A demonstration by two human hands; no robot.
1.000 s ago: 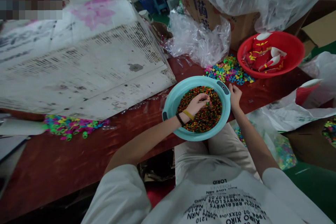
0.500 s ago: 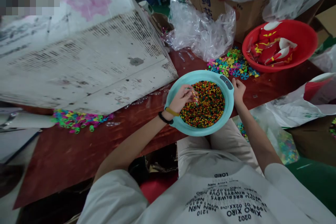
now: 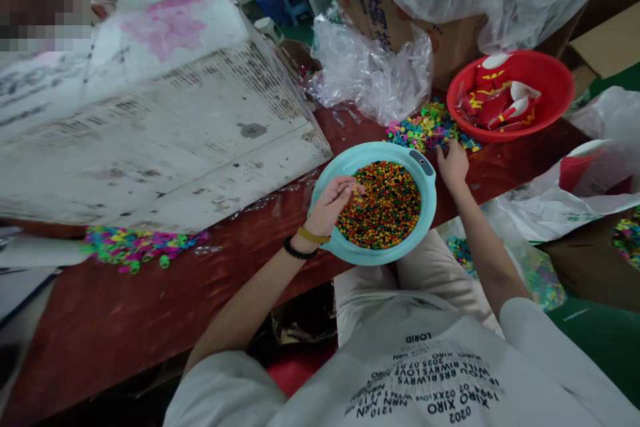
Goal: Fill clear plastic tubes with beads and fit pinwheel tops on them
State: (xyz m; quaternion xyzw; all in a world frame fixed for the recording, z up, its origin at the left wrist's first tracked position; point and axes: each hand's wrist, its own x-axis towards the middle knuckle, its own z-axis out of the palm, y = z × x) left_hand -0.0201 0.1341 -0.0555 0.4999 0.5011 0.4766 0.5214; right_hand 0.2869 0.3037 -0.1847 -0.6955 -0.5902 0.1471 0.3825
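Observation:
My left hand (image 3: 334, 203) is over the beads (image 3: 387, 203) in a light-blue basin (image 3: 325, 177), its fingers closed around a small clear plastic piece (image 3: 357, 192). The exact shape of that piece is hard to make out. Many small round beads in red, yellow, green and orange cover the basin's bottom. At the near edge of a heap of small coloured plastic pieces (image 3: 417, 128) is my right hand (image 3: 454, 163), thumb and fingers apart. No held thing shows in it, though its fingertips are partly hidden.
A red basin (image 3: 560, 90) with red and white packets stands at the back right. Crumpled clear plastic (image 3: 370, 70) lies behind the heap. A large stained carton (image 3: 165, 147) takes up the left, with more coloured pieces (image 3: 140, 247) before it on the dark red table (image 3: 165, 310).
My right hand has moved from beside the blue basin's handle to the heap of coloured pieces. My left hand stays over the beads with the clear piece. The view has shifted slightly.

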